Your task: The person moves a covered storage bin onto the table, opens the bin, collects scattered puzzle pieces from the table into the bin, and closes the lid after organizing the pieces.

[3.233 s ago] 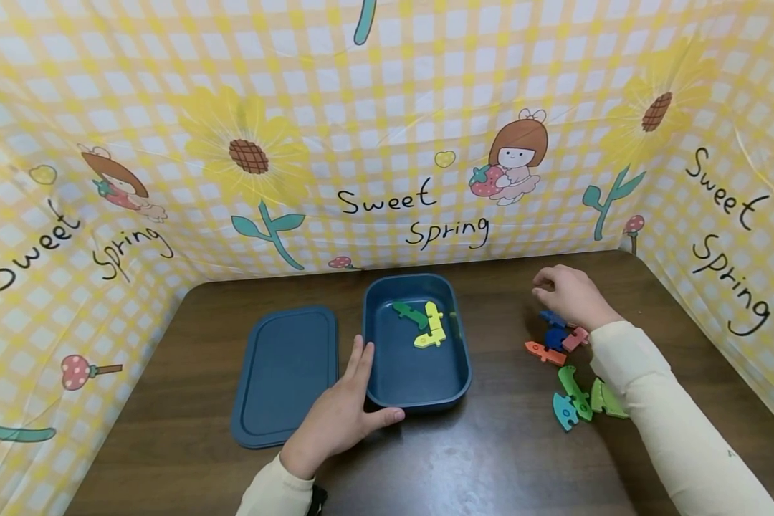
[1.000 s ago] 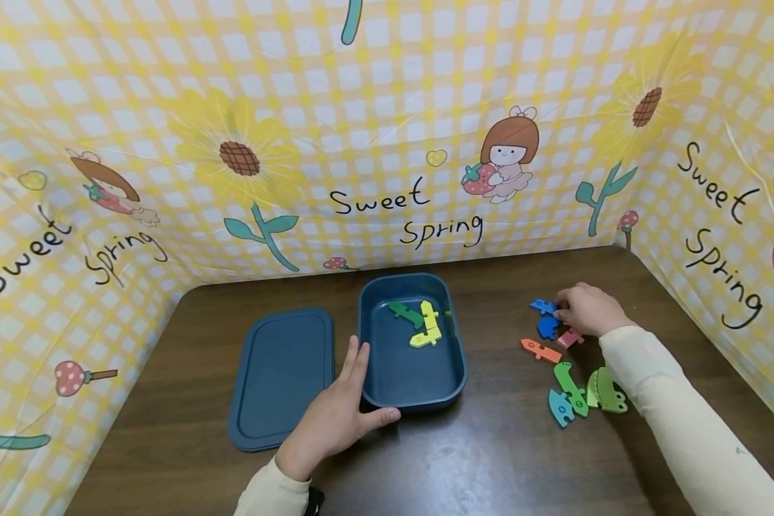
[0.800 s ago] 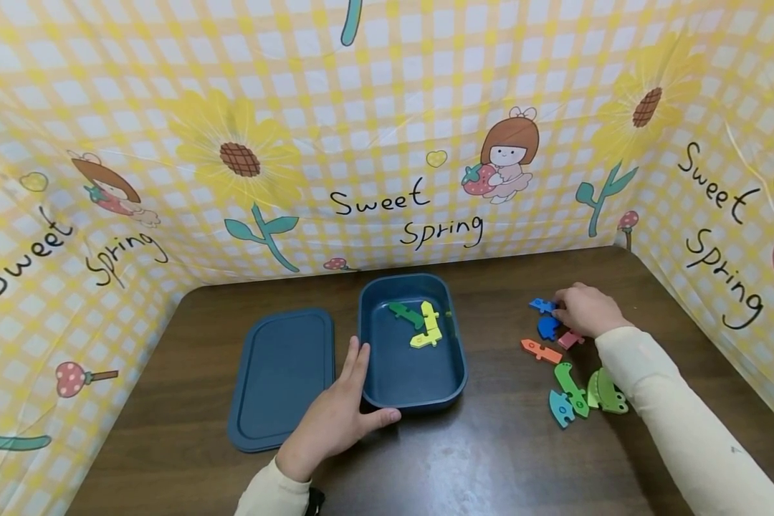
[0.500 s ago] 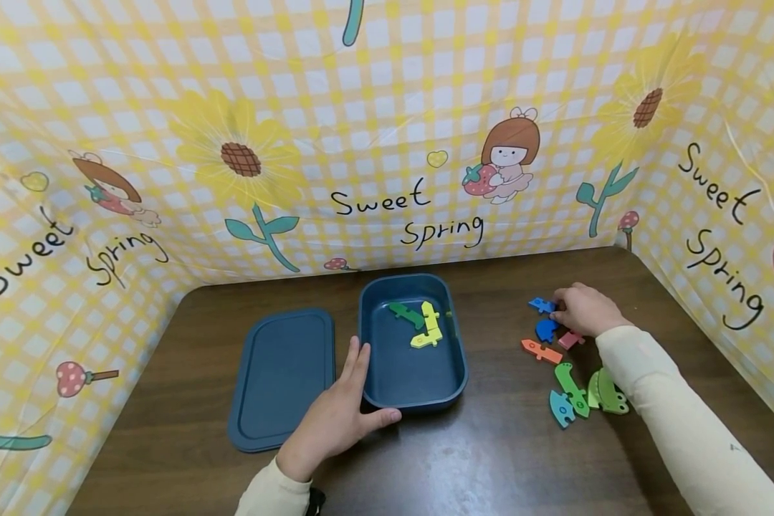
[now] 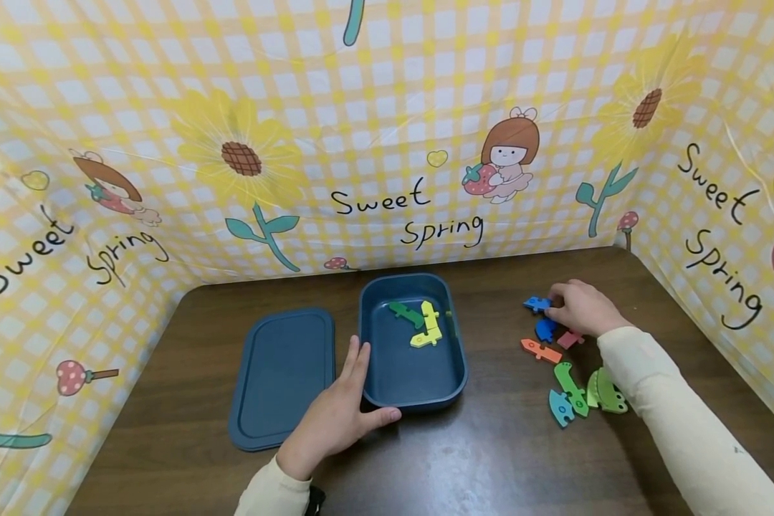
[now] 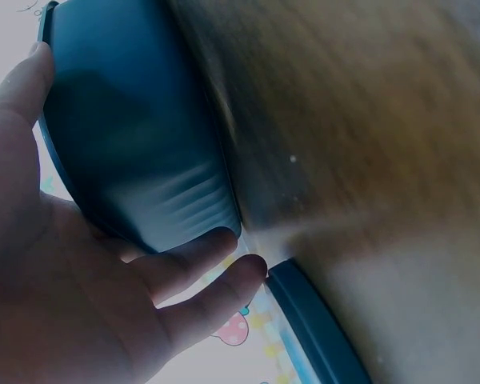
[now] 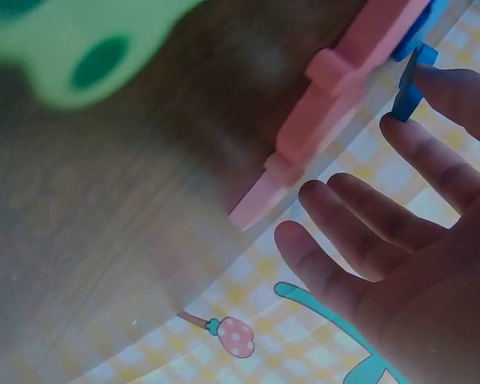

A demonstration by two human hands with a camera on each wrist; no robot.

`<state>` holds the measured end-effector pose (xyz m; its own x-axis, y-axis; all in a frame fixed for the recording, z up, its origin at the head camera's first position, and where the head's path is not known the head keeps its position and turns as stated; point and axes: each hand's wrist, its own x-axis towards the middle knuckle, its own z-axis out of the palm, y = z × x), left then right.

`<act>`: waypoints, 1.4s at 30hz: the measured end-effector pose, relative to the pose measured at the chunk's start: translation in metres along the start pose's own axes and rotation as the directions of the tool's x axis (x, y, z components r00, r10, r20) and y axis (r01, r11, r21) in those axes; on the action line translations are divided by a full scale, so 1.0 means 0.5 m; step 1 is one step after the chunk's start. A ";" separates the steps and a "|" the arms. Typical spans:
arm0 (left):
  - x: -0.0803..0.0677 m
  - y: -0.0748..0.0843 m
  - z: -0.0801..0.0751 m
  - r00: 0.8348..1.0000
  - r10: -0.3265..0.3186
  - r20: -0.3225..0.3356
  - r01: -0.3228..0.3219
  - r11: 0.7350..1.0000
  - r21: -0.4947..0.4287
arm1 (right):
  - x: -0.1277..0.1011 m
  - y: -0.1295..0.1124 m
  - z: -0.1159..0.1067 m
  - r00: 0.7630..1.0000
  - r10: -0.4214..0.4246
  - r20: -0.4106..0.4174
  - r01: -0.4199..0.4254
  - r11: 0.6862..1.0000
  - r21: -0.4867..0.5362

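Pinched by its thin edge in the right hand's (image 5: pixel 580 308) grip, the blue puzzle piece (image 5: pixel 535 304) right of the box (image 5: pixel 413 401) is judged light, stiff.

Head view bright, even, sharp; edges bowed. Wrist views blurred, close, backlit.

A small tabletop play corner, set up like a booth rather than a lived-in room. A dark wooden table (image 5: pixel 464 459) is walled on three sides by a yellow checked cloth (image 5: pixel 387 107) printed with sunflowers, cartoon girls and the words "Sweet Spring". On the table lie bright toy puzzle pieces (image 5: pixel 570 390), a blue box (image 5: pixel 413 398) and its lid (image 5: pixel 284 376).
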<state>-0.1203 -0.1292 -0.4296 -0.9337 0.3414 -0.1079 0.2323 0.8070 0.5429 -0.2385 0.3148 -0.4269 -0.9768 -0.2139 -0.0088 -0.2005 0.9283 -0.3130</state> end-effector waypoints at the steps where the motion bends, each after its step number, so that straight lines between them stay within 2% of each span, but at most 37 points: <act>1: 0.000 0.000 -0.001 1.000 -0.002 0.001 0.002 1.000 -0.004 | 0.001 -0.003 -0.001 1.000 -0.007 -0.006 0.007 1.000 0.006; 7: -0.003 0.004 -0.003 1.000 -0.010 0.004 0.010 0.999 -0.035 | 0.001 -0.025 -0.006 0.999 -0.041 -0.021 0.042 0.998 0.050; 20: -0.002 0.004 -0.004 1.000 -0.010 0.007 0.010 1.000 -0.022 | -0.007 -0.058 -0.008 0.996 -0.074 -0.047 0.080 0.987 0.140; 42: -0.003 0.003 -0.004 1.000 -0.008 0.016 0.008 1.000 -0.024 | 0.000 -0.109 -0.004 0.977 -0.182 -0.110 0.196 0.971 0.138</act>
<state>-0.1189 -0.1295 -0.4268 -0.9310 0.3428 -0.1252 0.2181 0.7978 0.5621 -0.2280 0.2647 -0.4077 -0.9264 -0.3441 0.1531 -0.3758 0.8174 -0.4366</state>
